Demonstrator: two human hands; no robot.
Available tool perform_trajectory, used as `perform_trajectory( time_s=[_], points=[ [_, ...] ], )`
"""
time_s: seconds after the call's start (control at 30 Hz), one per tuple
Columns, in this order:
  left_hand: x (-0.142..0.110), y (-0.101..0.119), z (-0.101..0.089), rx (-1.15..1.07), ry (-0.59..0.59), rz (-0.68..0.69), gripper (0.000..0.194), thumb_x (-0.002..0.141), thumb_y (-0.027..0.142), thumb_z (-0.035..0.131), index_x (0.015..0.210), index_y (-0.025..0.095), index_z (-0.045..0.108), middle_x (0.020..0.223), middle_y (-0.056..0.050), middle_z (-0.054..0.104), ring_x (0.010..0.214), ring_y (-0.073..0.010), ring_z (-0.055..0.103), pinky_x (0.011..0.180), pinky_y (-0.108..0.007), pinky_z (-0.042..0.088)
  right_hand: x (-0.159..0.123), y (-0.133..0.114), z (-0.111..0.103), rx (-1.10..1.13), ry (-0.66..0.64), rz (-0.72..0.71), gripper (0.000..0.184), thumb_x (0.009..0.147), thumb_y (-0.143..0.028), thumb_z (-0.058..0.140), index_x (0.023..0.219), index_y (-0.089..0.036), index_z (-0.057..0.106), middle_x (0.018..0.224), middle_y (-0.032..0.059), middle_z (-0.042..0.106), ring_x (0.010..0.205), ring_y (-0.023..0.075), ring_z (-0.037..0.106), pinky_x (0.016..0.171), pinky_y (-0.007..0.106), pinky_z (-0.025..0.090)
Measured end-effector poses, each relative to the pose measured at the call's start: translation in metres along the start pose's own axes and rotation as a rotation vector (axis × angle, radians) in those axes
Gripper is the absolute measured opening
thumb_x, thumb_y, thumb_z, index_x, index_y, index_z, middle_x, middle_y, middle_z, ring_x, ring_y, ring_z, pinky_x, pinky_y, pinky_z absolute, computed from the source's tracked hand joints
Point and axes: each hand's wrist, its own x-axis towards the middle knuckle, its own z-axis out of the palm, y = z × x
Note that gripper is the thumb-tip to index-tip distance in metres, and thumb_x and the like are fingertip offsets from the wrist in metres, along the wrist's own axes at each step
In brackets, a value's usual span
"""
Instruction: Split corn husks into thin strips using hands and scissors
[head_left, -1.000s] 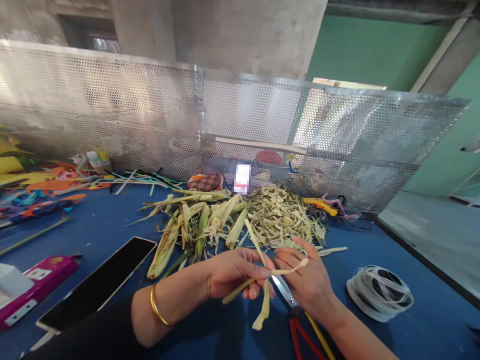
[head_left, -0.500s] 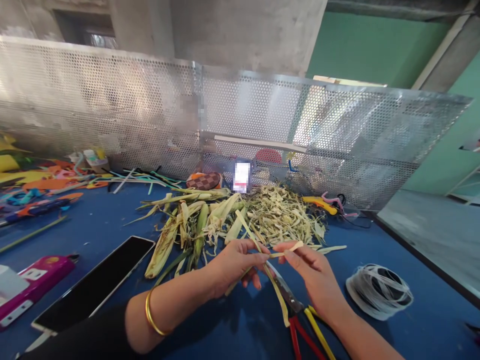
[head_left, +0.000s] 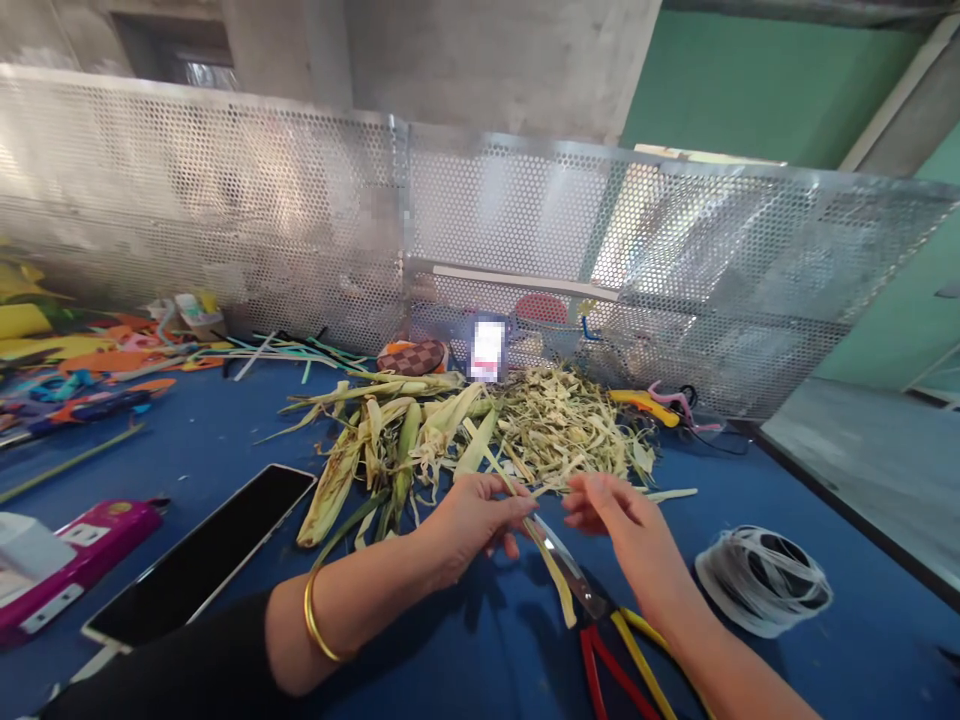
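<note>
My left hand [head_left: 480, 515] is closed in a pinch on pale corn husk strips [head_left: 553, 568]. One strip hangs down toward me, its other end rising above my fingers, and a short end sticks out to the right. Just right of that end, my right hand [head_left: 619, 515] is loosely curled, fingers apart, with nothing visible in it. Below my hands lie scissors [head_left: 592, 605] with red and yellow handles, partly behind the hanging strip. Behind my hands, whole corn husks [head_left: 409, 450] lie beside a heap of shredded husk [head_left: 570, 420].
A spool of clear line [head_left: 763, 580] stands at right. On the left lie a large phone [head_left: 202, 555] and a purple power strip [head_left: 82, 560]. A yellow-orange tool [head_left: 652, 405] lies by the perforated metal screen [head_left: 510, 220]. Coloured scraps [head_left: 112, 355] cover the far left.
My right hand has let go of the husk strip's short end and moved slightly right. My left hand still pinches the strips. The view has shifted a little.
</note>
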Motion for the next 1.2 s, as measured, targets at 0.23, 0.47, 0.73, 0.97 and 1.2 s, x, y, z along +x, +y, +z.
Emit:
perform_trajectory(
  time_s=[0.23,0.47,0.73,0.97,1.2],
  points=[
    [0.003,0.001,-0.004,-0.070,0.100,0.029,0.030,0.073,0.038,0.068,0.086,0.013,0.058,0.072,-0.006,0.070,0.040,-0.0061,0.052,0.036,-0.017,0.028,-0.023,0.006,0.020,-0.496,-0.349,-0.244,0.035,0.089,-0.036,0.045,0.058,-0.021,0.051,0.051,-0.0013,0.060,0.048,0.0146,0.058,0.047,0.023,0.038],
    [0.002,-0.004,-0.001,-0.072,0.158,0.029,0.022,0.073,0.029,0.067,0.084,0.012,0.058,0.069,-0.006,0.070,0.037,-0.0056,0.050,0.035,-0.017,0.026,-0.028,0.003,0.020,-1.067,-0.183,-0.900,0.024,0.089,-0.014,0.043,0.067,-0.021,0.049,0.055,-0.0021,0.058,0.045,0.0133,0.050,0.049,0.028,0.025],
    [0.002,-0.001,0.003,-0.111,0.199,-0.003,0.016,0.075,0.024,0.063,0.084,0.012,0.056,0.066,-0.004,0.069,0.036,-0.0048,0.048,0.035,-0.016,0.026,-0.030,0.004,0.023,-1.132,-0.092,-1.061,0.025,0.086,-0.005,0.040,0.068,-0.021,0.049,0.057,-0.0002,0.056,0.049,0.0152,0.047,0.054,0.031,0.024],
    [0.001,-0.003,0.001,-0.116,0.191,0.017,0.020,0.073,0.026,0.064,0.085,0.012,0.057,0.065,-0.004,0.070,0.037,-0.0041,0.047,0.036,-0.016,0.025,-0.029,0.005,0.022,-1.148,-0.107,-1.018,0.026,0.089,-0.007,0.038,0.070,-0.021,0.048,0.058,-0.0012,0.056,0.048,0.0150,0.046,0.054,0.030,0.022],
    [0.002,-0.001,0.001,-0.115,0.197,-0.005,0.017,0.076,0.023,0.060,0.088,0.012,0.057,0.068,-0.006,0.070,0.038,-0.0037,0.047,0.036,-0.016,0.026,-0.028,0.006,0.022,-1.146,-0.118,-1.028,0.024,0.088,-0.007,0.040,0.071,-0.020,0.049,0.059,-0.0009,0.056,0.049,0.0148,0.046,0.054,0.030,0.023]
  ],
)
